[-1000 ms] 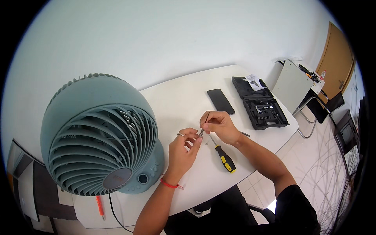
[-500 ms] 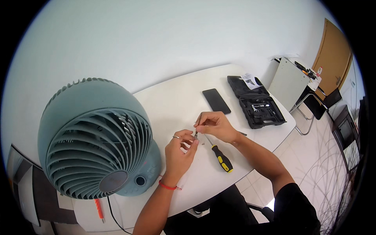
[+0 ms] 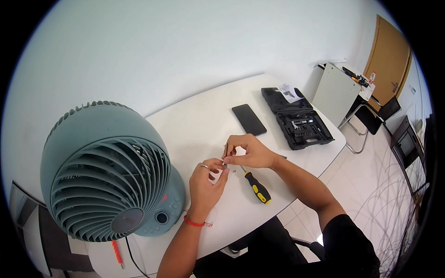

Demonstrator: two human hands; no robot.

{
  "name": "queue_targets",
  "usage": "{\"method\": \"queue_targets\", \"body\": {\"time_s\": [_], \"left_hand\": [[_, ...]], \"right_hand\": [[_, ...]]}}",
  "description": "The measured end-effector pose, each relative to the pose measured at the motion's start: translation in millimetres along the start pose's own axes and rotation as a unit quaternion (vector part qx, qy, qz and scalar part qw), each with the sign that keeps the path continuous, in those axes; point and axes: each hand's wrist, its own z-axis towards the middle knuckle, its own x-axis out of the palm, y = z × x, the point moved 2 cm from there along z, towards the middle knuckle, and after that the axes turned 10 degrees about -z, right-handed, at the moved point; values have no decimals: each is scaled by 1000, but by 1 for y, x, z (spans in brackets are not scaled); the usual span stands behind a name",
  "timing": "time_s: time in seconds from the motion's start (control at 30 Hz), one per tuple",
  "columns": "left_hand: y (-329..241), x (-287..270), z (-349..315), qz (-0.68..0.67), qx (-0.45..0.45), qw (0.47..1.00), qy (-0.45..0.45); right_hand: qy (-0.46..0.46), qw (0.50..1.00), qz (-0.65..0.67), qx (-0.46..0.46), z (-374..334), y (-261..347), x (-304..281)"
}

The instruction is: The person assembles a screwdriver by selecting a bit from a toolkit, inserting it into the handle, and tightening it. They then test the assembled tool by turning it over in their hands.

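My left hand (image 3: 206,186) and my right hand (image 3: 250,153) meet over the white table. Between their fingertips is a small metal piece (image 3: 225,165), too small to name; the left fingers pinch it from below. The right fingers are closed around a thin dark rod (image 3: 225,149) that reaches down to that piece, its kind mostly hidden. Below my right hand lies a black-and-yellow screwdriver (image 3: 257,187), its shaft pointing toward my fingers. A tiny metal bit (image 3: 234,171) rests beside the shaft.
A large green-grey fan (image 3: 106,185) stands at the left, with a red-orange screwdriver (image 3: 117,254) and a black cord (image 3: 131,255) by its base. Beyond my hands lie a black phone (image 3: 249,119) and an open black tool case (image 3: 303,129). A chair (image 3: 371,120) stands far right.
The whole view has shifted slightly. My hands stay together at the small metal piece, with the right fingers and the thin rod turned a little more upright.
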Motion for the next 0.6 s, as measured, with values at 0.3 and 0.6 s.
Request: {"method": "queue_targets", "body": {"time_s": [0.3,0.6], "left_hand": [[-5,2,1,-25,-6,1000,-4],[-8,-1,2,-24,-9,999,-19]], "right_hand": [[-14,998,68,-1,0,-6,-4],[-35,993,107,23,-1,-7,-6]]}}
